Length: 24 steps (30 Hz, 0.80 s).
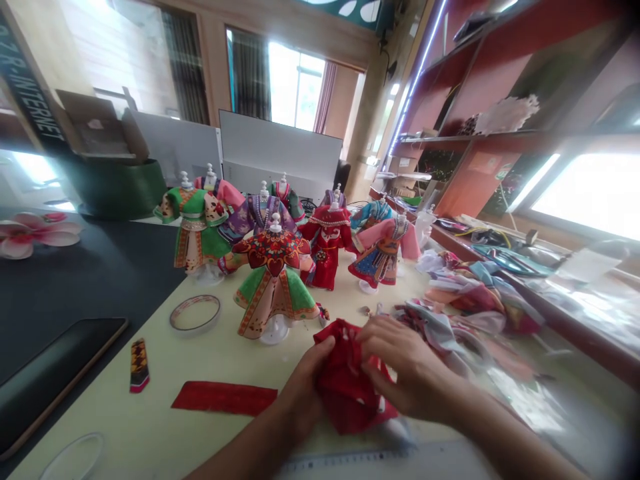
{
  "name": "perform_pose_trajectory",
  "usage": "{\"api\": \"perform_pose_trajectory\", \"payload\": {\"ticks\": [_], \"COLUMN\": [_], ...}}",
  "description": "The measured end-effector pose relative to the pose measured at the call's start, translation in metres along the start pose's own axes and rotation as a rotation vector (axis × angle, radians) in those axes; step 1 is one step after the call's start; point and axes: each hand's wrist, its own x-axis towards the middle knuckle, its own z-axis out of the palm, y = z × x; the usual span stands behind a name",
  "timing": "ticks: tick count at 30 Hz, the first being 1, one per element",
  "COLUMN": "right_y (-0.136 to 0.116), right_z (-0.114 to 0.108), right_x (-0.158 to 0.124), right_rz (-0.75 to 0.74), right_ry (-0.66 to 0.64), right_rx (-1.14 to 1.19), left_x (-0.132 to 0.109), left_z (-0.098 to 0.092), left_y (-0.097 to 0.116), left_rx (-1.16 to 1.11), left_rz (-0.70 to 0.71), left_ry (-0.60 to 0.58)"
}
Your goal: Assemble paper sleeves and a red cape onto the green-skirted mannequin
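Observation:
A small red doll garment [345, 393] is between my two hands, just above the near part of the table. My left hand [305, 393] grips its left edge, the thumb pressed on top of the cloth. My right hand [400, 367] lies over the garment's right side with curled fingers touching the fabric; the fingertips are partly hidden in the folds. To the left, a flat red fabric strip [225, 397] lies on the table. Beyond my hands stands a mini dress form in a green and red patterned costume [275, 280].
Several more dressed mini forms, one in red [327, 247], stand behind. A tape roll [195, 313], a patterned strip [139, 365] and a phone [60, 373] lie left. Fabric pieces [470, 293] heap up at right. A ruler [345, 460] lies at the near edge.

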Motion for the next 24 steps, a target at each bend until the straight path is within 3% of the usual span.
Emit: {"api": "perform_pose_trajectory", "payload": {"ticks": [2,5,7,9,13,15,19,24], "right_y": [-0.008,0.003,0.023,0.047,0.087,0.097,0.105,0.111], "right_z": [0.004,0.003,0.003,0.010,0.044,0.064,0.089,0.080], "right_x": [-0.007,-0.010,-0.007,0.002,0.031,0.045,0.065,0.068], "right_rz": [-0.038,0.008,0.165,0.394,0.470,0.472,0.462,0.449], "right_ry": [-0.046,0.092,0.236,0.287,0.128,0.046,-0.044,0.001], "right_rx": [0.077,0.239,0.271,0.177,0.086,0.062,0.051,0.153], "left_x": [-0.001,-0.001,-0.002,-0.006,-0.017,-0.021,-0.022,-0.020], "left_z": [0.000,-0.002,-0.003,-0.002,0.005,0.007,0.005,0.002], "left_y": [-0.001,-0.003,-0.003,-0.003,0.001,0.004,0.008,0.010], "left_rx": [0.026,0.119,0.153,0.192,0.291,0.334,0.397,0.400], "left_rz": [0.031,0.079,0.079,0.052,-0.046,-0.081,-0.090,-0.089], "left_ry": [-0.071,-0.098,-0.109,-0.176,-0.427,-0.491,-0.507,-0.508]}}
